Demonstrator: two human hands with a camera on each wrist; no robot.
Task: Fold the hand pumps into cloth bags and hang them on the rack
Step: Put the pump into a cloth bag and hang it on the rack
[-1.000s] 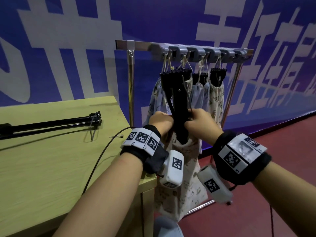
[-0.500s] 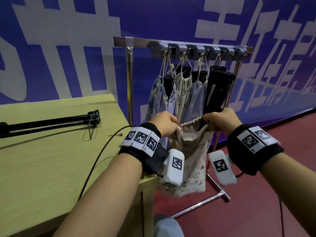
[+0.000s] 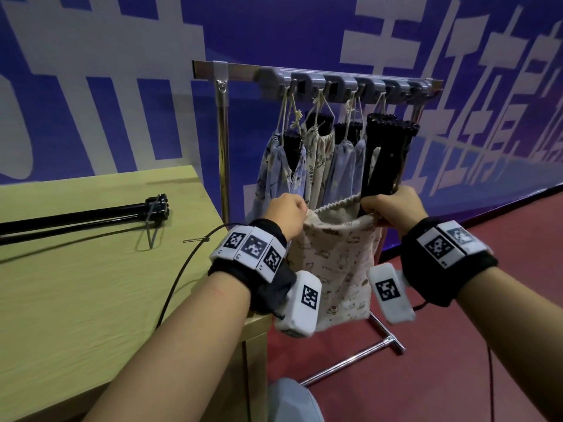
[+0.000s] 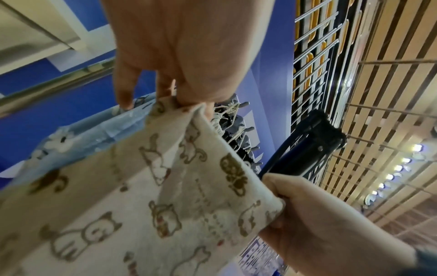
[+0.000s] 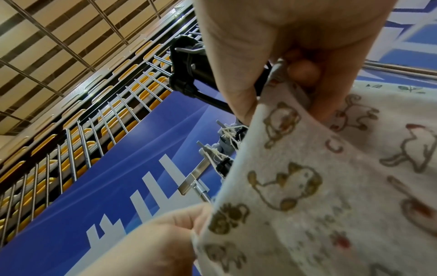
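On the wooden table [image 3: 76, 284] at the far left lies another black hand pump [image 3: 82, 213], unfolded and not yet bagged, with a thin black cable [image 3: 182, 269] trailing off the edge. Just right of the table corner, the left hand [image 3: 286, 213] pinches the left rim of the cream cat-print cloth bag [image 3: 335, 263], fingers curled tight on the hem. The bag hangs open-mouthed between the two hands, in front of the rack [image 3: 320, 74], where four filled bags [image 3: 313, 159] dangle by their drawstrings from the hooks. The right hand [image 3: 393, 207] grips both the bag's right rim and the folded hand pump [image 3: 385, 156], which stands upright with most of its length above the mouth. The cloth looks soft and limp, so it probably needs both rims held taut; the pump seems rigid and fairly heavy, best held by its body and lowered straight, lest its ribbed end snag the gathered hem
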